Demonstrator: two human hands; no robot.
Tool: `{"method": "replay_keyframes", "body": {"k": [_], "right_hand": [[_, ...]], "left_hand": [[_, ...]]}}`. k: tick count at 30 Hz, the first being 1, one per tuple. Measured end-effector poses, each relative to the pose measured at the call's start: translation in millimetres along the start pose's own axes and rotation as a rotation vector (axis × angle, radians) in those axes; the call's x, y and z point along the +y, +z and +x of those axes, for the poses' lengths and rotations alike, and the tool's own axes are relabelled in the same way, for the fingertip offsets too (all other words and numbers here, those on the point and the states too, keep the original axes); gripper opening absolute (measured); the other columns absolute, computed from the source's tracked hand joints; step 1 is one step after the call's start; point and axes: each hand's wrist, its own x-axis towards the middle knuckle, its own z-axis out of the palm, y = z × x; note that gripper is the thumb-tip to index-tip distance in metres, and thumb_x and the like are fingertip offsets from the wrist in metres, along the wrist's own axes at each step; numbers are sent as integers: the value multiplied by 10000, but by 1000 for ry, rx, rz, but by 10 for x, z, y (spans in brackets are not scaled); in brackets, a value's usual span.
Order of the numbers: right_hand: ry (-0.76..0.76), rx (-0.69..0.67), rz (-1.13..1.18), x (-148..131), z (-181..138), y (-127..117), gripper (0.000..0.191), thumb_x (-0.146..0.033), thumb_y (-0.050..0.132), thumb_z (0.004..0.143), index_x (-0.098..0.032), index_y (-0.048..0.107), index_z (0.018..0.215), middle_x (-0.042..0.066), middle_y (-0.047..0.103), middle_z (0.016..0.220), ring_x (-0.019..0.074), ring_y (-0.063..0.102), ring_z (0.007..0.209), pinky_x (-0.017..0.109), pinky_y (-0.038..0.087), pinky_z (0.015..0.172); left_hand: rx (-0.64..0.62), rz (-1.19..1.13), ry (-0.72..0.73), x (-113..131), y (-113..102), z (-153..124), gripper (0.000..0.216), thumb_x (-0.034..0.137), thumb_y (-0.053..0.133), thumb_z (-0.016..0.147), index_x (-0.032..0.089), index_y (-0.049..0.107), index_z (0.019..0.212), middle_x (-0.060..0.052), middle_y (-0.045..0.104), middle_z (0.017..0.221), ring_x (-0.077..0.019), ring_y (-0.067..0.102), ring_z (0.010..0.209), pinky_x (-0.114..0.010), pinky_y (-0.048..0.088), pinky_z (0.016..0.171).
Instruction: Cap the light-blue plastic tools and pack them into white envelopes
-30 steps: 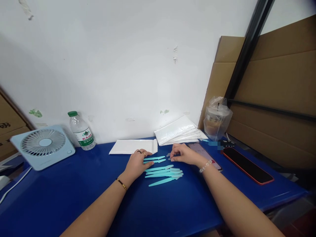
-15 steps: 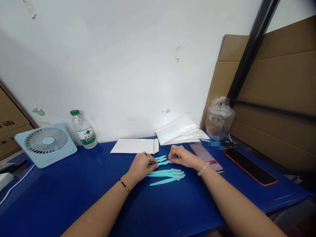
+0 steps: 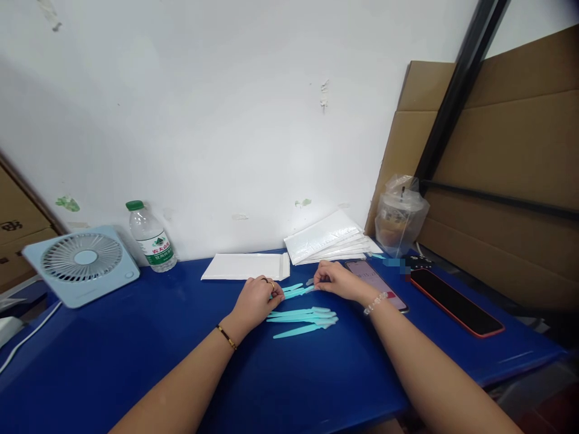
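Several slim turquoise eyebrow razors (image 3: 296, 293) lie between my hands on the blue tabletop (image 3: 149, 349). At their left ends, the thumb and fingers of my left hand (image 3: 259, 298) are pinched together. My right hand (image 3: 333, 279) pinches the right end of a razor, its fingertips hiding that tip. Nearer to me rests a second group of the same razors (image 3: 298, 314), fanned slightly at the right. One more razor (image 3: 296, 331) lies at a slant just below that group.
Behind my hands are a white padded mailer (image 3: 244, 266) and a stack of mailers (image 3: 325, 238). A phone (image 3: 377, 283), a red-edged phone (image 3: 456, 302) and a bagged drink cup (image 3: 400, 217) sit at right. A water bottle (image 3: 154, 241) and fan (image 3: 84, 262) stand left.
My right hand has shifted slightly up and right, and my left hand slightly left. The razors between them lie closer together. The nearer group has stayed in place.
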Motion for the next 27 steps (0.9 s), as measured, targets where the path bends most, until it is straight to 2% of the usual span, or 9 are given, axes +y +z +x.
{"method": "replay_keyframes", "body": {"k": [5, 8, 11, 14, 16, 20, 22, 25, 27], "right_hand": [[69, 1, 55, 118, -4, -29, 110, -278, 630, 742, -176, 668, 727, 28, 584, 821, 148, 539, 721, 257, 404, 649], [78, 4, 113, 104, -35, -71, 195, -360, 660, 714, -179, 680, 784, 26, 587, 833, 148, 543, 722, 251, 411, 624], [35, -101, 139, -3, -81, -97, 240, -402, 664, 717, -179, 684, 803, 30, 578, 861, 145, 539, 742, 247, 415, 635], [-21, -246, 74, -109, -106, -79, 234, -399, 707, 678, -185, 691, 770, 24, 550, 850, 138, 518, 726, 241, 403, 622], [-37, -280, 21, -145, -102, -49, 205, -375, 711, 680, -189, 688, 762, 17, 536, 833, 131, 502, 709, 241, 393, 625], [-37, -224, -10, -166, -75, 18, 167, -349, 665, 738, -187, 667, 778, 11, 531, 825, 120, 492, 685, 243, 382, 642], [-46, -171, -2, -174, -62, 48, 157, -341, 639, 765, -186, 656, 783, 12, 538, 834, 116, 496, 682, 242, 379, 648], [-66, -112, 11, -172, -46, 77, 141, -327, 629, 774, -188, 645, 763, 10, 552, 841, 118, 505, 694, 243, 381, 662], [-57, -68, 6, -150, -36, 71, 116, -299, 632, 769, -187, 642, 741, 9, 565, 832, 124, 514, 708, 249, 384, 680]], "left_hand": [[4, 16, -51, -58, -50, -27, 195, 346, 501, 837, 238, 656, 791, -13, 652, 802, -205, 551, 854, -333, 376, 771], [58, -1, -51, -84, -46, -38, 243, 374, 555, 800, 257, 643, 995, -32, 639, 966, -226, 523, 975, -337, 394, 824], [73, -53, 5, -108, 16, -34, 374, 369, 547, 813, 285, 571, 1176, -41, 583, 1124, -223, 481, 1071, -335, 385, 902], [22, -94, 16, -128, 72, -24, 313, 373, 520, 834, 287, 612, 1121, -40, 588, 1099, -213, 499, 1041, -329, 399, 891], [16, -110, 13, -123, 72, -24, 299, 385, 521, 833, 276, 627, 1090, -41, 601, 1067, -214, 508, 1024, -325, 405, 877], [60, -157, 37, -47, 11, -42, 301, 421, 487, 854, 266, 623, 1073, -29, 623, 1034, -197, 526, 995, -301, 404, 863], [31, -171, 74, 9, -7, -51, 265, 418, 507, 845, 257, 645, 1003, -13, 644, 981, -179, 551, 940, -282, 408, 838], [-22, -140, 90, 70, -8, -48, 191, 350, 528, 833, 224, 667, 869, -7, 664, 861, -160, 575, 830, -264, 416, 781], [-8, -107, 55, 76, -11, -39, 175, 305, 515, 832, 218, 667, 834, -10, 659, 827, -159, 574, 800, -261, 418, 742]]}}
